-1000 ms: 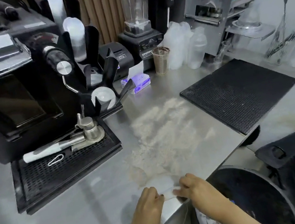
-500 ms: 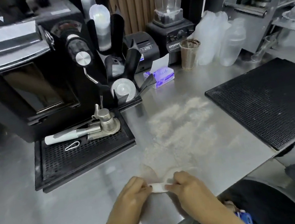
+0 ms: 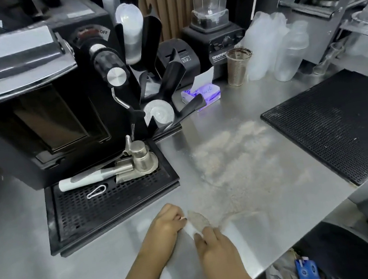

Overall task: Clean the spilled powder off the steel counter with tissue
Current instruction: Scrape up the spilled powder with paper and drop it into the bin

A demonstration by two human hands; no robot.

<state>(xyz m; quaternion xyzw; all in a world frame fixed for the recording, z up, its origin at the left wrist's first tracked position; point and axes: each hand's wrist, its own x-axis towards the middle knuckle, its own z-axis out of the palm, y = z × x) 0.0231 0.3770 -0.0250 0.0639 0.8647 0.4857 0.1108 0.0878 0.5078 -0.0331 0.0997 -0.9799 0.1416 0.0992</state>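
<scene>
- The steel tabletop (image 3: 234,110) carries a wide patch of spilled powder (image 3: 232,155), between the drip tray (image 3: 105,202) and the black mat (image 3: 338,127)
- The left hand (image 3: 166,223) and right hand (image 3: 214,244) are closed on a small tissue (image 3: 196,222) at the near edge of the powder
- The step seems to be gathering; next the tissue must sweep through the powder

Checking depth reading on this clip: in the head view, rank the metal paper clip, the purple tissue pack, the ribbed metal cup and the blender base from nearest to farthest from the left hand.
Measured from the left hand:
1. Metal paper clip, on the black drip tray, up and left.
2. Purple tissue pack, further back on the steel counter.
3. Ribbed metal cup, back and right of the pack.
4. Blender base, behind the cup.
</scene>
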